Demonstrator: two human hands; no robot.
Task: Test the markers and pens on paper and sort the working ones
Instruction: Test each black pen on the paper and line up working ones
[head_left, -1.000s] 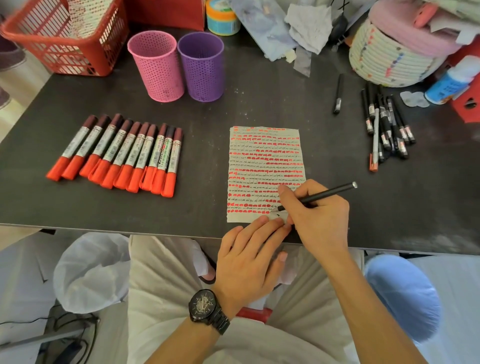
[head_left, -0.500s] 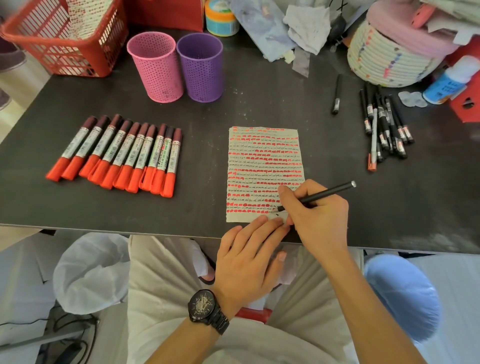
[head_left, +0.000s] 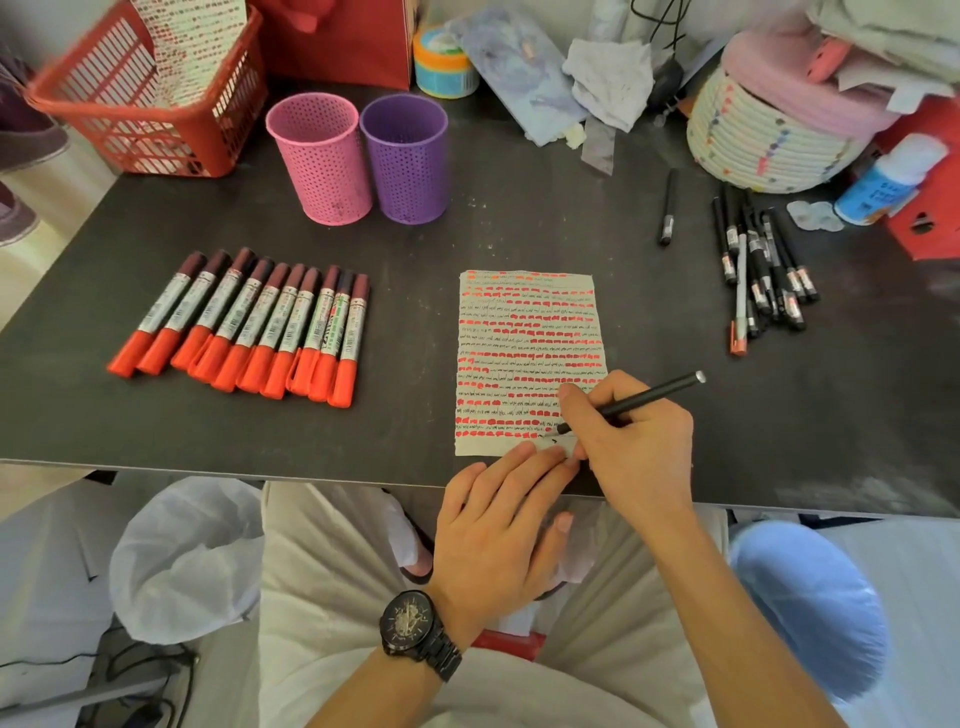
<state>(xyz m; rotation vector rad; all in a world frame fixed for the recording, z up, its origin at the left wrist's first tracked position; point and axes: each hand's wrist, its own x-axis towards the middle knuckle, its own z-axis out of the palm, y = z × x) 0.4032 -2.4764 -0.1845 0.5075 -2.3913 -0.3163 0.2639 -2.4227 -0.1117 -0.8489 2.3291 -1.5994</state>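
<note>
A sheet of paper (head_left: 530, 332) covered with rows of red marks and black scribbles lies near the table's front edge. My right hand (head_left: 639, 447) grips a black pen (head_left: 654, 397), its tip on the paper's bottom right corner beside a small black mark. My left hand (head_left: 498, 525) lies flat, fingertips pressing the paper's bottom edge. A row of several red markers (head_left: 249, 322) lies at the left. A pile of black pens (head_left: 758, 265) lies at the right, with a single black pen (head_left: 667, 208) apart from it.
A pink mesh cup (head_left: 319, 156) and a purple mesh cup (head_left: 405, 156) stand behind the markers. A red basket (head_left: 140, 104) sits at the back left, a woven basket (head_left: 769, 135) at the back right beside a white-and-blue bottle (head_left: 883, 182). The dark table (head_left: 156, 426) ends just before my lap.
None of the objects have moved. My right hand stays at the paper's bottom corner with the pen tip down, shifting only slightly. My left hand keeps pressing the paper.
</note>
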